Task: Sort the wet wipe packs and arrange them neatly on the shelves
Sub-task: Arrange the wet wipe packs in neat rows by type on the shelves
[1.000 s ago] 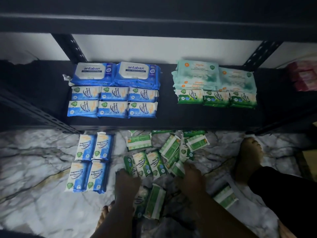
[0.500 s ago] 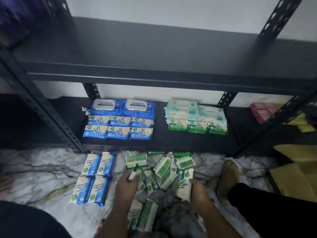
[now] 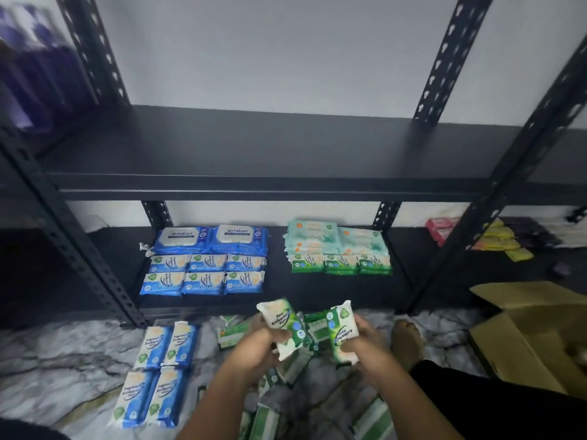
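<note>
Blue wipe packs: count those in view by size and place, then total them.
Large blue packs on the shelf: 2
Small blue packs on the shelf: 6
Small blue packs on the floor: 4
Total: 12

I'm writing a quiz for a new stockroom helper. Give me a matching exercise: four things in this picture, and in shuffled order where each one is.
Things
1. antabax packs
2. pine packs
3. cardboard box
4. four blue packs

Places
A. floor, left side
B. one in the left hand, one in the right hand
C. far right, flaps open
D. bottom shelf, back left

Pairs: 1-D, 2-B, 3-C, 4-A
</note>
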Motion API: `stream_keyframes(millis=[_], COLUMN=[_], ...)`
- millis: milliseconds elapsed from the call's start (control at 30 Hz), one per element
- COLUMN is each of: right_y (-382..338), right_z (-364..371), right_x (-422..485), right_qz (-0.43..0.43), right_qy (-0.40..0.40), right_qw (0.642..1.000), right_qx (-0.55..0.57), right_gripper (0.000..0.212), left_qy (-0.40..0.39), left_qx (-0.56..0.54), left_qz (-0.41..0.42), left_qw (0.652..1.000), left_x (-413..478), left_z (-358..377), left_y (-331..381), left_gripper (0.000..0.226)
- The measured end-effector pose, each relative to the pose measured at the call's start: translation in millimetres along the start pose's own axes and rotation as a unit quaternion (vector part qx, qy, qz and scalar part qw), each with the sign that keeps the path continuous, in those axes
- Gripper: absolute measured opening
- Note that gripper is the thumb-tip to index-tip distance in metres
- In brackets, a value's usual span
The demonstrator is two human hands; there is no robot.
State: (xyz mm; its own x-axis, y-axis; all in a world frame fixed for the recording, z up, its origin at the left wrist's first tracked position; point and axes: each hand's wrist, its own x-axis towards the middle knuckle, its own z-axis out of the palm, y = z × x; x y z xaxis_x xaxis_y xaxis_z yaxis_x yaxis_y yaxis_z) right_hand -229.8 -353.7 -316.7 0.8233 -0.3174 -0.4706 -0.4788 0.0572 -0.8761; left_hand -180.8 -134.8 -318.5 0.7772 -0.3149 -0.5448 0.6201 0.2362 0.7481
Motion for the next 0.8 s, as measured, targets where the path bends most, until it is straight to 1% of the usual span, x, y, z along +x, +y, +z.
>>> stream_keyframes(millis=[33,100,133,167,267,333,433,533,633,700,800], right_y=[-8.0,-23.2,-29.2,-35.3,-51.3,-60.0,-66.5,-70.6,-72.7,-71.0,-66.2], right_z=[-6.5,-17.4,-20.8,-23.6,-30.0,-35.8,-46.6,-55.8,-62.4,-63.4,-65.7], right_x=[2.6,6.2,8.0,9.8,18.3,26.5,45.3,64.8,88.3,106.5,136.3], right_qz=[-0.017,-0.049,-0.067,-0.084,-0.123,-0.151,-0.163,-0.164,-0.165,-0.163,-0.158], right_qy=[0.018,0.056,0.062,0.063,0.089,0.125,0.142,0.156,0.175,0.184,0.202], right_qw=[0.999,0.997,0.996,0.994,0.988,0.981,0.976,0.974,0.970,0.968,0.965], right_qx=[-0.022,-0.028,-0.019,-0.009,-0.009,-0.009,0.010,0.024,0.040,0.044,0.046], right_gripper=[0.060,0.053,0.050,0.047,0.040,0.038,0.039,0.040,0.042,0.045,0.039], left_qy=[0.001,0.016,0.024,0.030,0.036,0.016,-0.001,0.001,0.033,0.047,0.066], left_qx=[0.016,0.045,0.056,0.061,0.076,0.106,0.202,0.282,0.309,0.297,0.297], left_qz=[0.007,0.025,0.034,0.040,0.057,0.061,0.091,0.120,0.145,0.155,0.157], left_qw=[1.000,0.999,0.998,0.997,0.995,0.992,0.975,0.952,0.939,0.941,0.939], left_x=[1.0,0.1,1.0,3.1,14.4,23.0,37.5,57.7,82.7,100.8,132.7], left_z=[3.1,12.4,16.6,20.6,30.7,34.3,39.0,47.9,52.6,54.7,55.2], left_y=[4.1,13.7,17.4,21.3,30.6,35.2,43.0,53.5,61.7,65.3,67.7], left_gripper=[0.067,0.044,0.036,0.032,0.029,0.034,0.047,0.051,0.043,0.034,0.019])
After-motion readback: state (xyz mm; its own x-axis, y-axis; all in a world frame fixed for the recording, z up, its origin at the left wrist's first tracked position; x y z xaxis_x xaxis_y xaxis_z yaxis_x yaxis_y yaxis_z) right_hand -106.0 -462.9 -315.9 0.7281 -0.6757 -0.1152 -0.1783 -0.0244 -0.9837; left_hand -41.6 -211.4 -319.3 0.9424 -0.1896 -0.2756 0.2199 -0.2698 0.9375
